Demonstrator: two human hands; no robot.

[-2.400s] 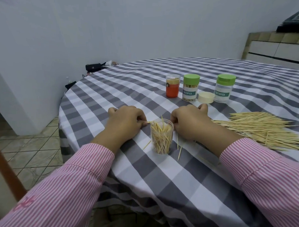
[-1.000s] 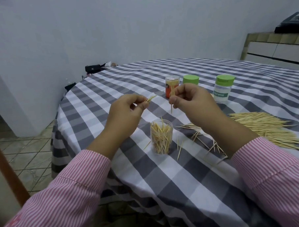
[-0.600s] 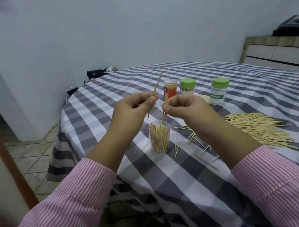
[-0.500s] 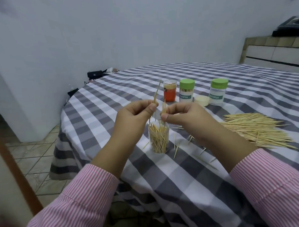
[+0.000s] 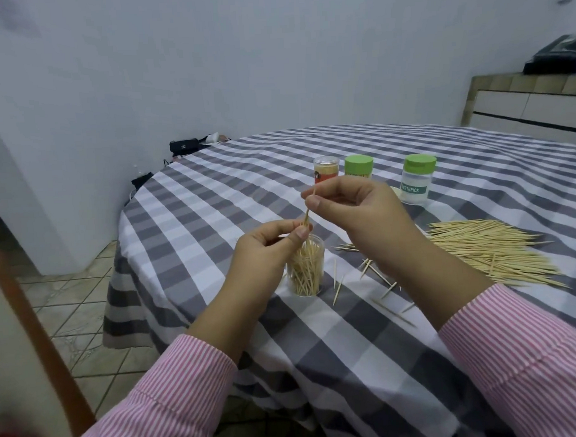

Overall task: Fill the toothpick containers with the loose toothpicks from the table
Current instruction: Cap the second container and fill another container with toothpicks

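Both hands up over the open jar, working one small bunch between them

Left hand (image 5: 268,242): thumb and forefinger pinch the lower end of a few toothpicks (image 5: 307,217), right above the mouth of the clear plastic jar (image 5: 306,270). My read: it steers the tips into the opening

Right hand (image 5: 349,209): higher, pinching the top end of the same sticks, other fingers curled loosely. I judge it is holding the bunch upright so it drops in lengthwise rather than jamming across the mouth

Jar: stands near the table's left edge, lidless, thin see-through wall, straight cylinder, roughly half full of pale wooden sticks leaning every way. Light thing; a sideways nudge could tip it

Strays (image 5: 375,274): scattered singly on the cloth just right of the jar, pointing all ways; slim, pale, pointed

Main pile (image 5: 492,252): further right toward the table's right edge, a flat sheaf lying mostly parallel. Most of the job is left, I'd say

Toward the far side, in a row: an orange-labelled jar (image 5: 326,170) with a clear cap and two green-capped jars (image 5: 417,183), the right one reading TOOTHPICK; a loose cream lid (image 5: 395,191) peeks out behind my right hand

Tablecloth (image 5: 213,201): grey and white check, soft, slightly rumpled, draped over the rounded edge
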